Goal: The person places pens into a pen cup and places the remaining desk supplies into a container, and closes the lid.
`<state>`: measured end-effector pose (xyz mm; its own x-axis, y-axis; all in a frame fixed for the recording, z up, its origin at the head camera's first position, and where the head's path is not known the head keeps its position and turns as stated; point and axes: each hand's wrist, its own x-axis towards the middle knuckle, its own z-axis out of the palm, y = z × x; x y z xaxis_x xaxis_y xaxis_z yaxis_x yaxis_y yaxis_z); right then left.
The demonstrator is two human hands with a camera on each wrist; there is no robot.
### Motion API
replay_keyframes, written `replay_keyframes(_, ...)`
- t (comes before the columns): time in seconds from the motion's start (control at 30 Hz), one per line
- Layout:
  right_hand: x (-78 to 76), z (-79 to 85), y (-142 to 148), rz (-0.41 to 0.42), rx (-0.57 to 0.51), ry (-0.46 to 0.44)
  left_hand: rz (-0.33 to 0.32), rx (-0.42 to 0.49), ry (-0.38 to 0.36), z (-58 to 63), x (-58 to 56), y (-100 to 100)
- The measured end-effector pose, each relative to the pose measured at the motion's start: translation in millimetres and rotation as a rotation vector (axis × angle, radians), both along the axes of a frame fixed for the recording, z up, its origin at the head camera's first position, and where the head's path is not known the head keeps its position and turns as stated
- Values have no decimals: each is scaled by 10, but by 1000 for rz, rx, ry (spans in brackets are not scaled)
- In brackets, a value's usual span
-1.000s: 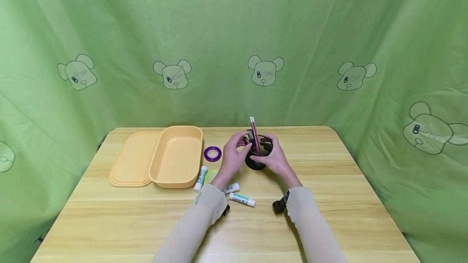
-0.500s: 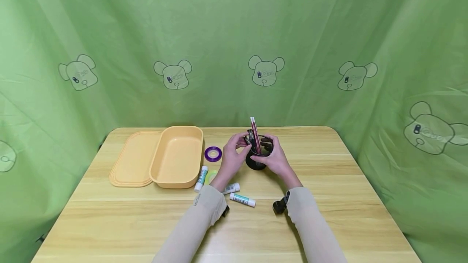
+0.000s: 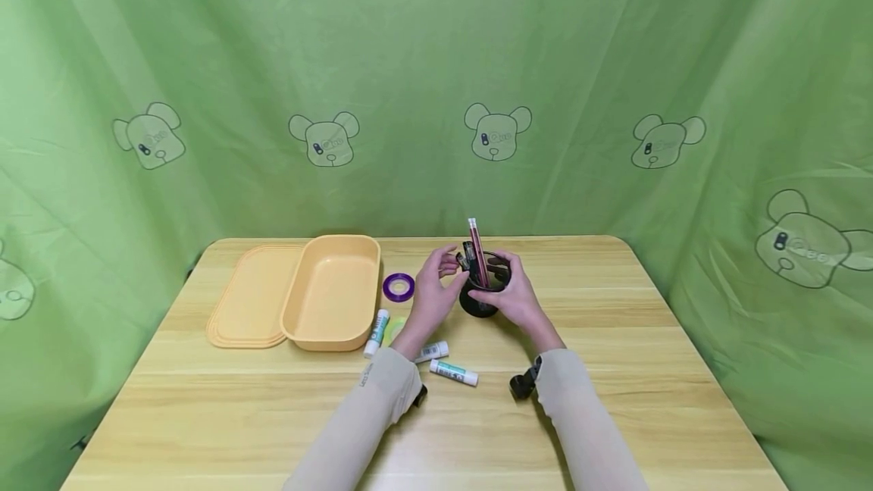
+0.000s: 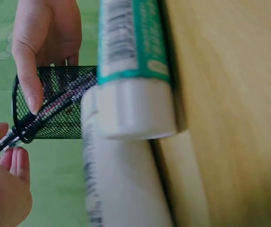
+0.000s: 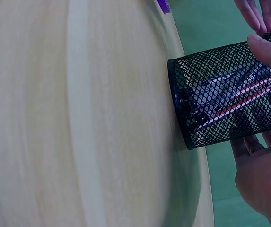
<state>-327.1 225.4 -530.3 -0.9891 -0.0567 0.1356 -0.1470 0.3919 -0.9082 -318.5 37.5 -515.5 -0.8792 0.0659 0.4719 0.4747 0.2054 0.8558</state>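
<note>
A black mesh pen holder [image 3: 479, 304] stands upright on the table. My right hand [image 3: 516, 296] grips it near the rim, thumb in front and fingers behind. Dark red pencils [image 3: 478, 248] with pale ends rise out of it, and black pens [image 3: 467, 254] lean at its left rim. My left hand [image 3: 436, 286] is at that rim, thumb and loosely bent fingers spread on either side of the pen tops [image 4: 5, 142]. No firm pinch shows. In the right wrist view the pencils show through the mesh wall [image 5: 225, 94].
Glue sticks [image 3: 453, 373] lie on the table [image 3: 614, 400] near my left wrist, close to a yellow-green roll [image 3: 392, 330] partly hidden by that arm. A purple tape roll [image 3: 398, 287] lies behind them. An orange box [image 3: 330, 345] rests beside its flat lid [image 3: 245, 301] on the left.
My left fingers have loosened and drawn slightly left from the black pens, which now stand more visibly at the rim. The right hand keeps its hold on the pen holder.
</note>
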Motion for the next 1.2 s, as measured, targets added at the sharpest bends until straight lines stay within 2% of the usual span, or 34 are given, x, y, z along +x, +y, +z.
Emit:
replay_keyframes(0.13, 0, 1, -8, 9, -4, -15, 39, -22, -9, 48, 33, -17)
replay_keyframes(0.23, 108, 156, -68, 18, -11, -23, 85, -53, -8, 88, 60, -43)
replay_keyframes(0.3, 124, 171, -81, 15, -11, -23, 101, -68, -3, 145, 81, -80)
replay_keyframes(0.37, 132, 171, -91, 8, 7, -18, 105, -80, 12, 221, 102, -137)
replay_keyframes(0.47, 63, 47, -48, -14, 51, -10, 90, -91, 23, 388, 141, -271)
replay_keyframes(0.53, 86, 72, -39, -22, 78, 0, 81, -103, 28, 497, 164, -382)
replay_keyframes(0.67, 156, 155, -3, -37, 78, 83, 65, -127, 39, 694, 207, -659)
replay_keyframes(0.8, 249, 278, 2, -65, 75, 242, 69, -148, 50, 823, 254, -1005)
replay_keyframes(0.93, 440, 527, -110, -71, 50, 372, 96, -179, 26, 849, 293, -1395)
replay_keyframes(1.07, 653, 758, -276, 0, -7, 380, 142, -196, 4, 775, 315, -1785)
replay_keyframes(1.13, 700, 755, -332, 38, 9, 375, 171, -197, -11, 711, 322, -1957)
replay_keyframes(1.2, 707, 677, -368, 73, 51, 370, 192, -196, -24, 645, 334, -2106)
